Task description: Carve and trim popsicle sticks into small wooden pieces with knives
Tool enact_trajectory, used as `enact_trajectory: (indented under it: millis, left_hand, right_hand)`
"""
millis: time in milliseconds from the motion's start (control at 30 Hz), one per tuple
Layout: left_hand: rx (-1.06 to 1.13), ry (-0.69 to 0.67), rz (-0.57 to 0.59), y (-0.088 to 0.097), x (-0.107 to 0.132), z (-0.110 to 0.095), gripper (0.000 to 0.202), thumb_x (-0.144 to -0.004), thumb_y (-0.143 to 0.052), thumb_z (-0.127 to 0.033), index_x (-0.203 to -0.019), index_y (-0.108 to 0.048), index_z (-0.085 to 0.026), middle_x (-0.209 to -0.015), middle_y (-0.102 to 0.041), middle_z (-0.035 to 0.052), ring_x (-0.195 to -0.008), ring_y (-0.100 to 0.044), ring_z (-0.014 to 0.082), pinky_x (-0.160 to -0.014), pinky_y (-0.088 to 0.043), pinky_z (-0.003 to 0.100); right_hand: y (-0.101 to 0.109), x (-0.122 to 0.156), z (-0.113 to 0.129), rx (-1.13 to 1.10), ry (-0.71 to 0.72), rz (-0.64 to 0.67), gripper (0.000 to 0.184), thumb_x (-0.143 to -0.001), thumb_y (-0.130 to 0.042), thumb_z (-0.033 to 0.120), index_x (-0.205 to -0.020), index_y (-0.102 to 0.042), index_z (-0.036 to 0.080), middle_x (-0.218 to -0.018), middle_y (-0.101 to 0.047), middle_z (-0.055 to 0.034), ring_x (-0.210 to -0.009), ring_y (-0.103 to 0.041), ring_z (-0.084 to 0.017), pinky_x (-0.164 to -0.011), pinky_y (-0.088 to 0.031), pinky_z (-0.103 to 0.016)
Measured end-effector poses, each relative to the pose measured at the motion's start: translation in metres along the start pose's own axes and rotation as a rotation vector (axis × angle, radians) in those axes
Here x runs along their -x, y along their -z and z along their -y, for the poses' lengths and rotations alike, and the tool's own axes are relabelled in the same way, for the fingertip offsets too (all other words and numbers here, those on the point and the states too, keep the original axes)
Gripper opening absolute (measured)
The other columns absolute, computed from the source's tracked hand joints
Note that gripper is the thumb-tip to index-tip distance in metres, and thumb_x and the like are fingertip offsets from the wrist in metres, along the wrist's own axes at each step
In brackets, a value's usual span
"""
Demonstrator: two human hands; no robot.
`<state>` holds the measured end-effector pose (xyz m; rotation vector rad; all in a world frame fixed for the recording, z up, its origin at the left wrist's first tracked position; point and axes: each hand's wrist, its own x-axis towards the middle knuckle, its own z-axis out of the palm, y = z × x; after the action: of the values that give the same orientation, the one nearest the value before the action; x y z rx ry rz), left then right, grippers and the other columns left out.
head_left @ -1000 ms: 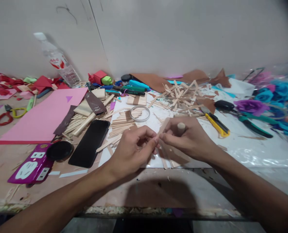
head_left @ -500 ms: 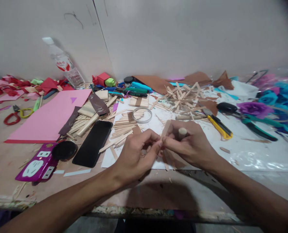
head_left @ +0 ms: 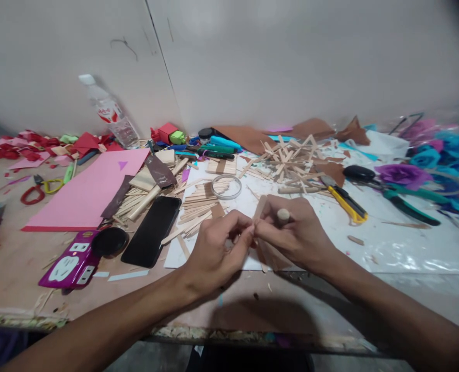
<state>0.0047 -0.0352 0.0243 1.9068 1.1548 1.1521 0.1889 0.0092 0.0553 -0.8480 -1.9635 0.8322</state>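
Note:
In front of me my left hand and my right hand meet, fingertips pinched together. A flat wooden craft stick rises at a slant from between them, its lower end hidden by the fingers. A round wooden dowel is tucked in my right hand, its end showing above the thumb. Under the hands lies a white sheet with loose craft sticks. Just beyond my left hand are a pile of craft sticks and a ring-shaped roll of clear tape.
A phone, a black lid and a purple power strip lie left. Further back are pink paper, a leaning bottle and a craft-stick heap. A yellow cutter and green-handled pliers lie right.
The camera view has turned slightly left, bringing a red object into sight at the left edge. Both hands stay pinched together around the craft stick, with little visible movement.

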Motion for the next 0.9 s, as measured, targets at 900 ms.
enact_trajectory:
  millis: [900]
  left_hand:
    - [0.348, 0.126, 0.011, 0.003, -0.011, -0.016, 0.019, -0.098, -0.067, -0.026, -0.081, -0.065, -0.017, -0.068, -0.066, -0.0013, -0.054, -0.053, 0.0062, -0.049, -0.039, 0.017]
  right_hand:
    - [0.026, -0.006, -0.003, -0.230, -0.035, 0.166, 0.019, -0.094, -0.065, 0.020, -0.076, -0.071, 0.017, -0.063, -0.061, 0.0035, -0.054, -0.046, -0.008, -0.054, -0.038, -0.024]
